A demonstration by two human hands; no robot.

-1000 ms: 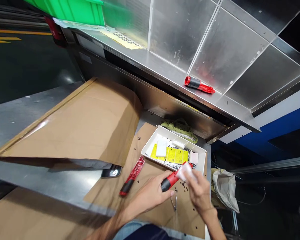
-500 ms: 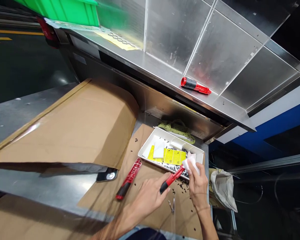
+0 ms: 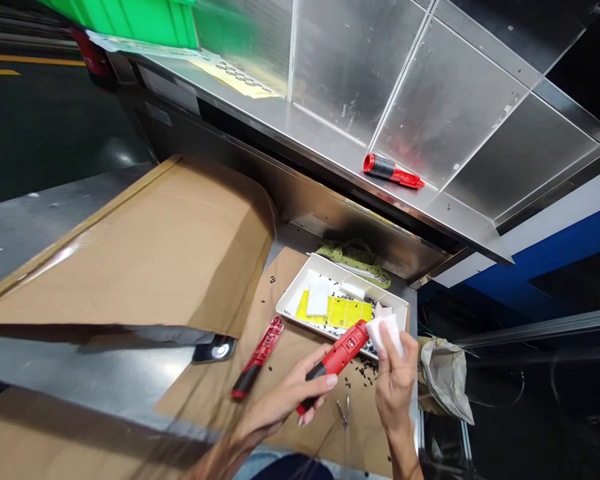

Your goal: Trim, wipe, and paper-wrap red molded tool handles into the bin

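My left hand (image 3: 300, 387) is closed around the black grip end of a red and black plastic tool housing (image 3: 343, 353). Its red face, with a small rectangular window, is turned upward. In my right hand (image 3: 397, 373) a folded white wipe (image 3: 383, 330) is pinched close to the housing's red tip; whether they touch I cannot tell. Behind both hands stands a white tray (image 3: 291, 297) holding yellow label sheets (image 3: 347, 312), white pads and many small black pieces. A second red and black housing half (image 3: 257, 360) lies on the cardboard to the left. Metal tweezers (image 3: 346, 410) rest below the housing.
A large brown cardboard box (image 3: 145, 247) takes up the left of the bench, with a dark phone-like object (image 3: 214, 350) by its edge. Another red housing (image 3: 393, 171) lies on the metal ledge. A green bin (image 3: 145, 23) is at upper left; a paper bag (image 3: 447, 380) hangs at right.
The housing in my left hand has been rolled from its narrow side to its broad red face. The wipe in my right hand has come slightly away from its tip.
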